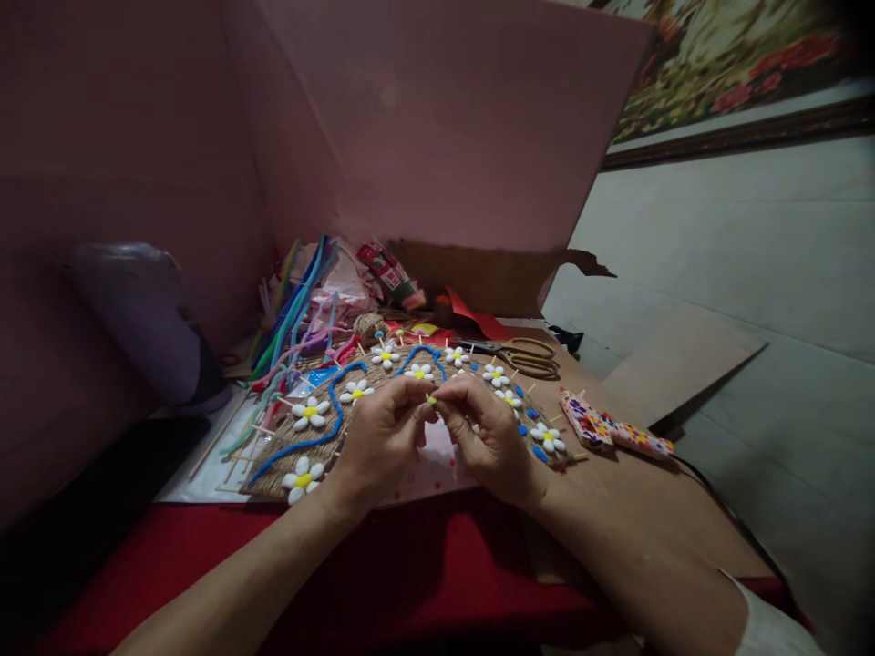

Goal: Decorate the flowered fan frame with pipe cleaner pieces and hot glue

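yellow bit (431, 399): centre of the frame, small, pinched from both sides, held just above the woven mat
left hand (381, 439): left of centre, fingers (408, 397) closed on the bit's left end
right hand (489, 435): right of centre, fingers (457, 394) curled in, closed on the bit's right end
woven mat (273, 476): brown, curved edge, flat on the desk beneath both hands
white flowers (310, 412): yellow-centred, dotted across the mat on either side of the hands
blue pipe cleaner (333, 401): winding over the mat's left half
scissors (523, 355): just above and right of the hands, lying flat, gold handles
pipe-cleaner bundle (297, 305): upper left of the mat, many colours, leaning against the backdrop
patterned pieces (612, 430): right of the hands, on brown card
red cloth (410, 565): lower frame, under the forearms
pink board (444, 118): upper frame, standing behind everything
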A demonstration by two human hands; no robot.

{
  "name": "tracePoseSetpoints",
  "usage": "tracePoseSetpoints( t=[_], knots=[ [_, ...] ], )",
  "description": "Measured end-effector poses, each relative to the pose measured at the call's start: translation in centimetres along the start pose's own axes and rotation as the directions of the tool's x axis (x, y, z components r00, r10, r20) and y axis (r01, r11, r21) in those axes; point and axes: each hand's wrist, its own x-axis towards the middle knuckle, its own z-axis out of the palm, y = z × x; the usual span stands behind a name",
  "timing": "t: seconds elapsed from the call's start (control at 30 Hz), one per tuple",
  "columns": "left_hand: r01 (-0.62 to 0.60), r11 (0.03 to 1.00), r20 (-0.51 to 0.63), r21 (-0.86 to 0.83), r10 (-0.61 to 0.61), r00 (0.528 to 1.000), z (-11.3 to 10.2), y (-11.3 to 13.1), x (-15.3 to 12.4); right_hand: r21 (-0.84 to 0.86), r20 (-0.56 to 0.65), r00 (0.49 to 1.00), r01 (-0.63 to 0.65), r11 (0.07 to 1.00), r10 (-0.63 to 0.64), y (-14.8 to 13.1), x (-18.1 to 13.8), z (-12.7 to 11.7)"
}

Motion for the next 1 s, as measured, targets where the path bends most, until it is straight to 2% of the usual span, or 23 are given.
tracePoseSetpoints(
  t=[0.1, 0.2, 0.27, 0.33, 0.43, 0.6, 0.77, 0.9, 1.0],
  knots=[
    [-0.009, 0.993, 0.024, 0.114, 0.006, 1.000, -0.22, -0.06, 0.02, -0.004, 0.002, 1.000, -0.009, 1.000, 0.009, -0.04, -0.08, -0.03],
    [-0.112, 0.954, 0.034, 0.279, 0.107, 0.994, -0.39, -0.02, -0.02, -0.071, 0.001, 1.000, 0.007, 0.997, -0.007, -0.01, 0.01, -0.11],
    [-0.191, 0.895, 0.048, 0.403, 0.187, 0.981, -0.45, 0.09, 0.00, -0.125, 0.017, 0.998, 0.063, 0.990, -0.062, 0.13, 0.14, -0.19],
    [-0.220, 0.840, 0.063, 0.496, 0.217, 0.974, -0.52, 0.24, 0.09, -0.168, 0.044, 0.990, 0.140, 0.976, -0.134, 0.35, 0.26, -0.27],
    [-0.201, 0.832, 0.067, 0.517, 0.195, 0.979, -0.63, 0.45, 0.27, -0.197, 0.048, 0.982, 0.191, 0.962, -0.185, 0.58, 0.34, -0.35],
    [-0.218, 0.839, 0.092, 0.499, 0.199, 0.976, -0.74, 0.41, 0.39, -0.219, 0.034, 0.991, 0.130, 0.967, -0.126, 0.46, 0.33, -0.30],
    [-0.233, 0.762, 0.110, 0.604, 0.210, 0.971, -0.69, 0.24, 0.36, -0.247, 0.050, 0.992, 0.121, 0.961, -0.112, 0.40, 0.34, -0.26],
    [-0.214, 0.682, 0.133, 0.700, 0.170, 0.976, -0.70, 0.38, 0.38, -0.244, 0.063, 0.995, 0.095, 0.965, -0.081, 0.66, 0.24, -0.21],
    [-0.219, 0.658, 0.161, 0.721, 0.148, 0.976, -0.85, 0.48, 0.36, -0.233, 0.080, 0.995, 0.078, 0.969, -0.060, 0.94, 0.16, -0.18]
  ],
)
